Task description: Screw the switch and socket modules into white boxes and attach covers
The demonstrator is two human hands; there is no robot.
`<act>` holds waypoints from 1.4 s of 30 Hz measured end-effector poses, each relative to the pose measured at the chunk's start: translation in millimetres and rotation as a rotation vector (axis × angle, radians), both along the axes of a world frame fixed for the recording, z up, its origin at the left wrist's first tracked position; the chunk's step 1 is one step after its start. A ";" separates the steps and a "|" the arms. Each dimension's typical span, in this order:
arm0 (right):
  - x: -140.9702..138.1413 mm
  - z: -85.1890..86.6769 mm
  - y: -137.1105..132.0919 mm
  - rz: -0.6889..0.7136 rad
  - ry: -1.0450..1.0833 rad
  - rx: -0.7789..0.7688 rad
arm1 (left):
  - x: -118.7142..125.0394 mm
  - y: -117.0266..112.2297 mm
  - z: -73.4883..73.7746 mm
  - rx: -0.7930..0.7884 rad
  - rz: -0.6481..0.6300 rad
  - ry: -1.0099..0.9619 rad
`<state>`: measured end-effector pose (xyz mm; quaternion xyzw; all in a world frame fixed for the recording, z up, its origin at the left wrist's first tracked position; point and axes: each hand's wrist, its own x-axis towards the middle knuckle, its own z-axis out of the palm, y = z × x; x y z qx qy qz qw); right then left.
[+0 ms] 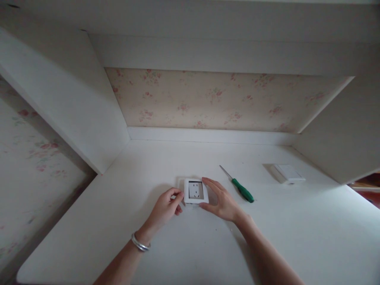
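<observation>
A white wall socket lies face up on the white desktop, its slotted face inside a square cover frame. The inner face looks slightly skewed, with dark gaps along the frame's opening. My right hand holds the right side, index finger at the top corner and thumb at the bottom one. At the left edge, my left hand has its thumb and index finger pinched together against the frame, the other fingers curled below. To the right lies a screwdriver with a green handle, its metal shaft pointing up and left.
A second white square box-like piece lies at the right of the desktop. White panels stand at the left and right. A shelf overhangs the floral-papered back wall.
</observation>
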<state>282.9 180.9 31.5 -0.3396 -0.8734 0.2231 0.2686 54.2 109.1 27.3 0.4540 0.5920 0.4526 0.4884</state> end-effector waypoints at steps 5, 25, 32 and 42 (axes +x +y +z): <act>0.0 -6.4 3.7 0.032 0.012 -0.021 | 0.7 4.2 -8.2 0.091 0.071 -0.029; 5.2 -15.3 8.1 0.091 -0.039 -0.054 | 5.0 2.1 -5.2 0.292 -0.075 0.159; 7.4 -15.2 9.2 0.112 -0.045 -0.076 | 4.3 1.9 -8.0 0.302 -0.112 0.229; 7.9 -17.9 9.6 0.106 -0.010 -0.116 | 3.9 1.2 -14.2 0.324 -0.150 0.271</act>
